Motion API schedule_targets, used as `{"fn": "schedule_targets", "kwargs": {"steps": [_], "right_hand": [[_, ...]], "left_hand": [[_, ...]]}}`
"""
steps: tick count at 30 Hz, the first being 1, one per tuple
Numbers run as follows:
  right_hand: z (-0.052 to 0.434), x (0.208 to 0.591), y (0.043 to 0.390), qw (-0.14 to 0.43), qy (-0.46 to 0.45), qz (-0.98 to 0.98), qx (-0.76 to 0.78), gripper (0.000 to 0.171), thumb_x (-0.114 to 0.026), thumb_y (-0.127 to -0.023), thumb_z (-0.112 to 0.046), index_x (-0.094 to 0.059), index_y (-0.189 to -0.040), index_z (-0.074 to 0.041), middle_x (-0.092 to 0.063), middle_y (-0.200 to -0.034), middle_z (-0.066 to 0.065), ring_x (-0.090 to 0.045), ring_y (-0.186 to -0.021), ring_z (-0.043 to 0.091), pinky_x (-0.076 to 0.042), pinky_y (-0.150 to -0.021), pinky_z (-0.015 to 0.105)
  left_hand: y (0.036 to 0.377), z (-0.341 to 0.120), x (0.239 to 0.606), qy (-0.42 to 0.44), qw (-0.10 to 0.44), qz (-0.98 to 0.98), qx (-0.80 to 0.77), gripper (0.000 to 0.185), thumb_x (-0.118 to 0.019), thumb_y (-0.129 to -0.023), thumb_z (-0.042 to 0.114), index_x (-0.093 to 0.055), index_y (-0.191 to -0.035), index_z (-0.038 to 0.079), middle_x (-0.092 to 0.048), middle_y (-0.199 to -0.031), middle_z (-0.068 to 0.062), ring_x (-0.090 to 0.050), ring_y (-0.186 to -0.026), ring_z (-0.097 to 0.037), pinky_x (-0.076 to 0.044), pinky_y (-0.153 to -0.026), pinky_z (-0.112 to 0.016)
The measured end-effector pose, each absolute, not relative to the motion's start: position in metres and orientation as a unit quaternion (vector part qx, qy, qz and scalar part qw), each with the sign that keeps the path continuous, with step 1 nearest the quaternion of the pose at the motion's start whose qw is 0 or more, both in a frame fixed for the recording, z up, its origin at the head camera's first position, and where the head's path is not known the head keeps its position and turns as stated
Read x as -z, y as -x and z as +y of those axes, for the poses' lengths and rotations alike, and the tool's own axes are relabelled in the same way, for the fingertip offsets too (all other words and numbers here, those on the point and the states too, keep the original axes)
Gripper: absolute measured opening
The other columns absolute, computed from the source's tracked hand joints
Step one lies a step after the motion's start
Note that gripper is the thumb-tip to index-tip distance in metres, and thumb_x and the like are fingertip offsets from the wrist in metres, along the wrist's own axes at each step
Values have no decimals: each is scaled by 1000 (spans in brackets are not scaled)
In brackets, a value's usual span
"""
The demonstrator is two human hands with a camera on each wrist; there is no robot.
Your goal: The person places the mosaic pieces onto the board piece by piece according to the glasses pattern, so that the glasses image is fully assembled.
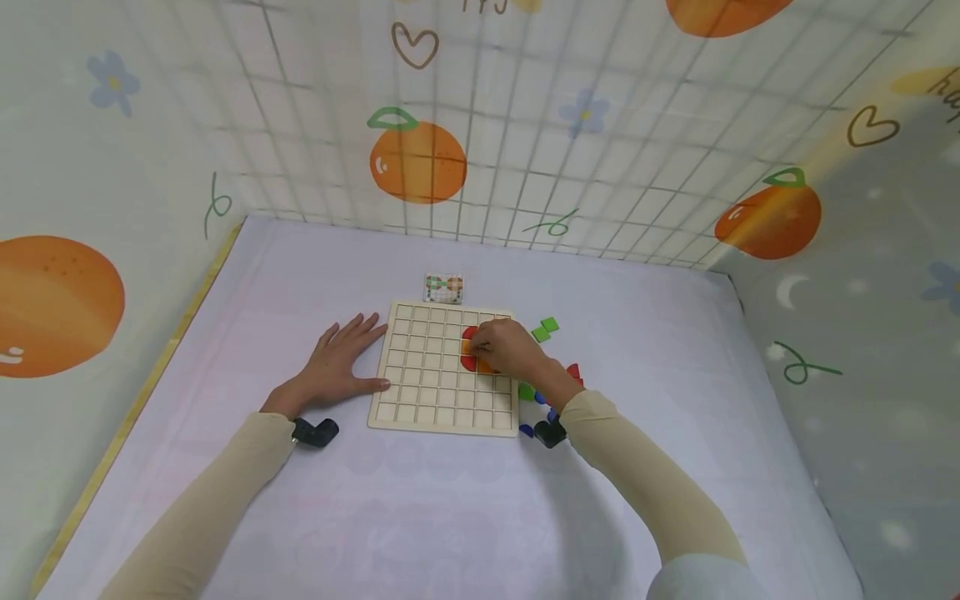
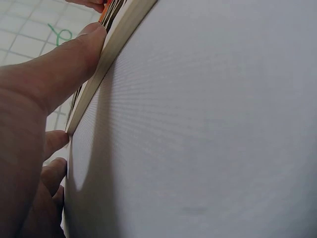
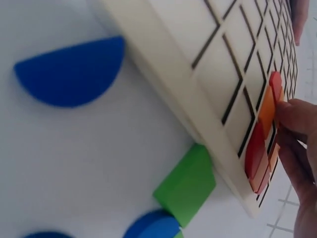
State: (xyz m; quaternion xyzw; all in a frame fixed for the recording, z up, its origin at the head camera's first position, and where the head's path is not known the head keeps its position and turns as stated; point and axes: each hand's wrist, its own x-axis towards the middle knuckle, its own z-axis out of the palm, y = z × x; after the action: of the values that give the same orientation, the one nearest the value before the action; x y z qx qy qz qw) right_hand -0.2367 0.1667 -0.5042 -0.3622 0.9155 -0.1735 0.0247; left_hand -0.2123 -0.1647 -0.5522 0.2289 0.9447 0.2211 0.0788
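Note:
A pale wooden grid board lies flat on the white table. My left hand is spread beside its left edge, thumb and a fingertip touching the rim. Over the board's right half, my right hand pinches an orange block with thumb and fingers, close over the cells; the fingers partly hide it. Red rounded pieces and orange pieces sit together in the cells under that hand. In the right wrist view, a blue half-round piece and a green block lie beside the board.
A small printed pattern card lies behind the board. Green squares and red pieces lie to the right, partly behind the right forearm. Black wrist cameras sit at both cuffs. A patterned curtain stands behind the table.

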Motion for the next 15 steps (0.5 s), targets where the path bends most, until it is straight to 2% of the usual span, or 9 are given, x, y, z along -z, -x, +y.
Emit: {"fn": "schedule_targets", "kwargs": {"steps": [6, 15], "right_hand": [[165, 501, 232, 6, 360, 925, 119, 10, -72, -91, -12, -79, -97, -13, -72, -99, -1, -62, -94, 16, -53, -83, 26], [175, 499, 226, -10, 330, 932, 149, 12, -75, -89, -14, -79, -100, -13, -72, -99, -1, -63, -94, 15, -55, -82, 25]], "left_hand": [[212, -164, 550, -228, 75, 946, -219, 103, -66, -79, 69, -25, -157, 16, -11, -164, -4, 0, -150, -26, 5, -118, -49], [210, -163, 548, -229, 81, 945, -218, 104, -66, -79, 70, -25, -157, 15, -12, -164, -6, 0, -150, -27, 4, -118, -52]]}}
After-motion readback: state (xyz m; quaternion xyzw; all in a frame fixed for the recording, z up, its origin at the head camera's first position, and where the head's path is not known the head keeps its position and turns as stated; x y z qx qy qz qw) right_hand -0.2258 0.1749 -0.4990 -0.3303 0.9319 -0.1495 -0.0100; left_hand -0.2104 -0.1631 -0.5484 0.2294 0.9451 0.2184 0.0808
